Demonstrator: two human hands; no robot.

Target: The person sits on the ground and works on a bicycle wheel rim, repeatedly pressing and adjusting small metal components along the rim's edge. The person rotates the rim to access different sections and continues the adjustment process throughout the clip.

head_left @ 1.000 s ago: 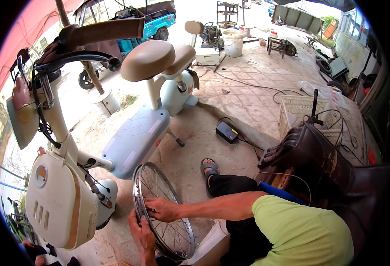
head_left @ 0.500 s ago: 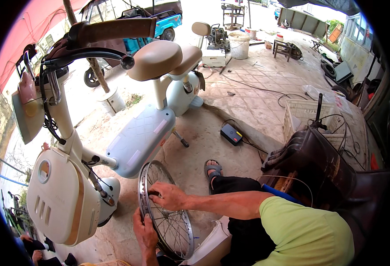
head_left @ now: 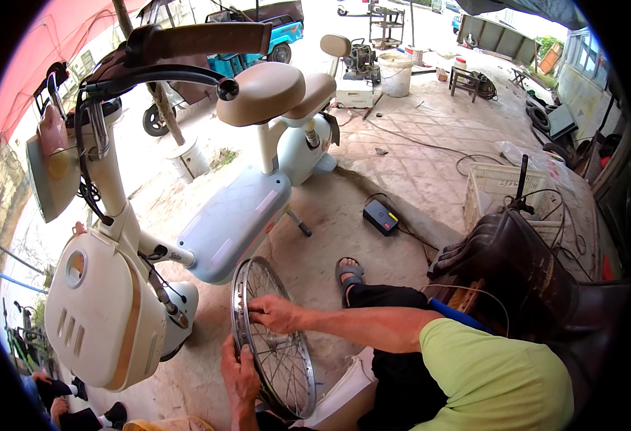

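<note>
A bare spoked wheel rim (head_left: 239, 296), silver and without a tyre, stands tilted upright in front of me. My left hand (head_left: 241, 373) is closed round the near left side of the rim, with the thumb on its outer face. My right hand (head_left: 278, 314) reaches across, its fingers pinched at the rim's inner edge above the left hand. Anything small in those right fingertips is hidden. Thin spokes (head_left: 284, 352) run below the right hand. Just beyond the rim stands a pale blue and cream electric scooter (head_left: 233, 215) with brown seats.
A black box with a cable (head_left: 381, 217) lies on the concrete beyond my sandalled foot (head_left: 348, 273). To the right are a torn brown seat (head_left: 524, 251) and a cream plastic crate (head_left: 498, 183). Another person's legs (head_left: 68, 402) show at lower left.
The view has shifted slightly, moving the scooter a little right. My right fingers have moved slightly at the rim's inner edge; my left hand keeps its hold.
</note>
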